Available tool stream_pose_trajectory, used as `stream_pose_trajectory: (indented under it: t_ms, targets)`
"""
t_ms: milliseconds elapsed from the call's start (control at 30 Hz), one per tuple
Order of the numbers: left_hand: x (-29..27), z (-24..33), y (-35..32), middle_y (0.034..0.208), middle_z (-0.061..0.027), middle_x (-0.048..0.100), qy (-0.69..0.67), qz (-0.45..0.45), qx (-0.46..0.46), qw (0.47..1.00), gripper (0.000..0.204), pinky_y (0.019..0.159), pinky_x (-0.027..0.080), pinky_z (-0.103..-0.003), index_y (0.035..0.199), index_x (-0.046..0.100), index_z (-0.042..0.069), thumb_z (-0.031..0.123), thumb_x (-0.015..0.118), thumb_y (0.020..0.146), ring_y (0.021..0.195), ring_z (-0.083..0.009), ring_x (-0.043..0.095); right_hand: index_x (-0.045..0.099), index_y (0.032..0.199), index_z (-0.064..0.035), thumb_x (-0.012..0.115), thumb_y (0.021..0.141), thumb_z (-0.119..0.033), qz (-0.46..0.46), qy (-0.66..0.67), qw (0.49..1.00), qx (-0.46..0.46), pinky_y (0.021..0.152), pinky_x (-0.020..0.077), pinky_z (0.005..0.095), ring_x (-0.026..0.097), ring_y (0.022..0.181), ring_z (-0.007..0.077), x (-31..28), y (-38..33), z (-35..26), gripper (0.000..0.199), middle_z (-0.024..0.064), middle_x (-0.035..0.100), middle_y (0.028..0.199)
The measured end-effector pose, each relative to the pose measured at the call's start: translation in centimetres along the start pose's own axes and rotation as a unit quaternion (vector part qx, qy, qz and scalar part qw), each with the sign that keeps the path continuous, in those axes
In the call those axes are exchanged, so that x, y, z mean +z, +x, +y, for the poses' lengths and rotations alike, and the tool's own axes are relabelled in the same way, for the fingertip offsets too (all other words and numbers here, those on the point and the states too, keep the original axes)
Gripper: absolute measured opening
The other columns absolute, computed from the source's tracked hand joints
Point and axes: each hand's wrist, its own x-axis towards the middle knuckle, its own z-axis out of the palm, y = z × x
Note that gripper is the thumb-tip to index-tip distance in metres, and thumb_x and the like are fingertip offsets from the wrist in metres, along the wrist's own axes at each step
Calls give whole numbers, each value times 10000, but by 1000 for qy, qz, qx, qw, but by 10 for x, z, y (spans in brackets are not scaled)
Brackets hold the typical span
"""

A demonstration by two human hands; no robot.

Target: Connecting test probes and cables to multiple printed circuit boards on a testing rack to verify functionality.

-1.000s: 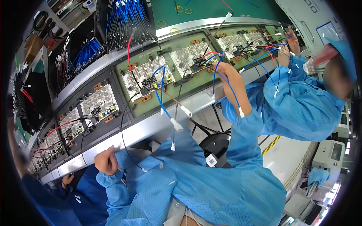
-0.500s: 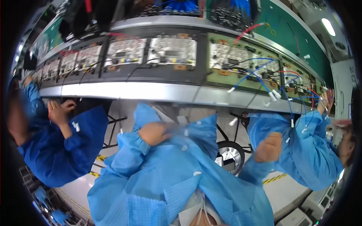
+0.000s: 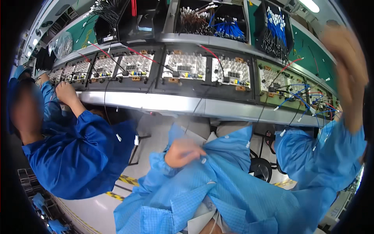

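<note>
Left hand (image 3: 182, 153) curled against blue smock (image 3: 218, 195) at chest, grip unclear. Right hand (image 3: 348, 74) raised, blurred, apparently empty. Circuit boards (image 3: 187, 66) on table (image 3: 163, 103) ahead, untouched. Likely between steps; next move calls for reaching back to wires (image 3: 300, 97).

Light-blue smock front (image 3: 233, 183) bunched, pinched at chest

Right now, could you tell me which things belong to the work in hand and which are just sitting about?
In hand:
- left hand against the light blue smock
- right hand raised, blurred

Sitting about:
- circuit boards
- blue wire bundles
- co-worker's hand
</note>
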Motion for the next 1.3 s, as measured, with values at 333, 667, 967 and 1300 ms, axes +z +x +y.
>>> stream_pose_trajectory:
  t_ms: [333,667,967,1300]
  targets:
    - [-37,-17,4,1118,-111,592,259,123,23,958,220,844,471,-390,984,696,124,95,669,768,1046,-278,561,648,998,-119,556,841,-254,-345,-83,935,0,759,506,453,630,885,332,312,208,68,227,134,653,917]
    - [-40,-53,47,1190,-58,591,24,-79,-7,997,199,944,440,-383,929,660,77,-1,548,785,1126,-288,535,645,903,-116,678,779,-156,-305,-11,952,-32,992,355,496,616,950,272,431,223,113,134,64,660,865]
    - [-47,-51,31,1235,-141,582,-75,-16,-14,997,240,986,395,-391,906,703,48,-40,517,783,1181,-311,517,686,786,-127,605,762,-167,-191,-16,981,-23,667,504,405,656,780,288,389,217,111,94,91,672,770]
    - [-33,-32,-3,1237,-149,573,33,118,60,991,292,994,352,-446,843,725,88,-10,525,655,1178,-350,492,635,949,-120,561,869,-194,61,45,997,26,718,491,416,619,863,337,336,225,96,132,119,651,893]
